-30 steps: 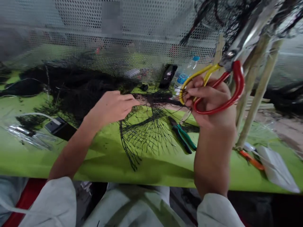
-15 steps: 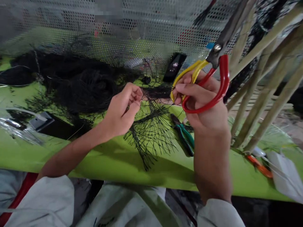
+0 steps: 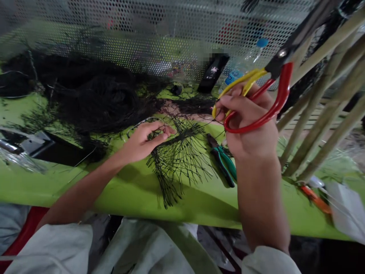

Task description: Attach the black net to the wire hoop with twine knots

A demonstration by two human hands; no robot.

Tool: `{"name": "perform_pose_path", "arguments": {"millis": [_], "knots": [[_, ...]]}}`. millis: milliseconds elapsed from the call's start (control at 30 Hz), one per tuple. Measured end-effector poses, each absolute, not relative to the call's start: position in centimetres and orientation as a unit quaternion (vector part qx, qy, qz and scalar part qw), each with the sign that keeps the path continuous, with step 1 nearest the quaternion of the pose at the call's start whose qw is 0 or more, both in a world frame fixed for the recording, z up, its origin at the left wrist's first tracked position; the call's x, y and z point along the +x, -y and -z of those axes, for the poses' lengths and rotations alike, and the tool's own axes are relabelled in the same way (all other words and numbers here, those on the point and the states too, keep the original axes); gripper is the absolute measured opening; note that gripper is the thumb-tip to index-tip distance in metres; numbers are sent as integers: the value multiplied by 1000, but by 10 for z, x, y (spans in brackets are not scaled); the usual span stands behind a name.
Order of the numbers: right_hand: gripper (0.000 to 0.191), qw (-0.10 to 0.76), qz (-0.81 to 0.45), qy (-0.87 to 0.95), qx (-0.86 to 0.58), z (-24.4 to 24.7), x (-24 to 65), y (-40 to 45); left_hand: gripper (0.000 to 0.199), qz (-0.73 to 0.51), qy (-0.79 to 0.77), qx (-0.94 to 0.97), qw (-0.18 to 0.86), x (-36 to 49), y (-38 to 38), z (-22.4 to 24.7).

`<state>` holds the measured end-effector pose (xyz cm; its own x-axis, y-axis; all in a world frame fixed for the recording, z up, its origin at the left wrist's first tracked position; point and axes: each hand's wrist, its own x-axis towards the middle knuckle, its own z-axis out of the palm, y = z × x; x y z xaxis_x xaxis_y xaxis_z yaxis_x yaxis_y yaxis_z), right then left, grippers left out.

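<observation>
My right hand [image 3: 251, 133] is closed around the handles of a pair of scissors [image 3: 285, 87], one handle red and one yellow, with the dark blades pointing up and away. A dark strand runs near its fingertips. My left hand [image 3: 142, 140] has thumb and forefinger pinched together at the upper left edge of a small piece of black netting [image 3: 185, 160]. The netting fans out over the green tabletop [image 3: 128, 194]. Right of it lie pliers [image 3: 222, 161] with green and black handles.
A big heap of black netting [image 3: 99, 95] lies at the left, behind a black box [image 3: 57, 148]. A phone [image 3: 212, 74] and a bottle [image 3: 235, 76] stand near the perforated metal panel [image 3: 171, 34]. Wooden poles [image 3: 319, 102] rise at the right, beyond an orange-handled tool [image 3: 316, 199].
My left hand has come down and closer to the small netting, its fingertips now at the bunched edge. My right hand with the scissors has shifted slightly right in view.
</observation>
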<state>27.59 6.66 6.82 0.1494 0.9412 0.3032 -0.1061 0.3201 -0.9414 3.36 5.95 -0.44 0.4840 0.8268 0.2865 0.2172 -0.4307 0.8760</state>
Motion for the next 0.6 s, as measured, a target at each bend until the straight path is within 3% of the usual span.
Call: {"name": "perform_pose_path", "arguments": {"millis": [333, 500, 600], "knots": [[30, 612, -421, 447, -498, -3, 296, -75, 27, -417, -367, 715, 425, 25, -45, 3], [31, 575, -425, 471, -517, 3, 305, -43, 25, -392, -438, 770, 247, 30, -35, 11], [23, 505, -418, 553, -515, -15, 325, 27, 19, -391, -454, 773, 209, 31, -32, 12]]}}
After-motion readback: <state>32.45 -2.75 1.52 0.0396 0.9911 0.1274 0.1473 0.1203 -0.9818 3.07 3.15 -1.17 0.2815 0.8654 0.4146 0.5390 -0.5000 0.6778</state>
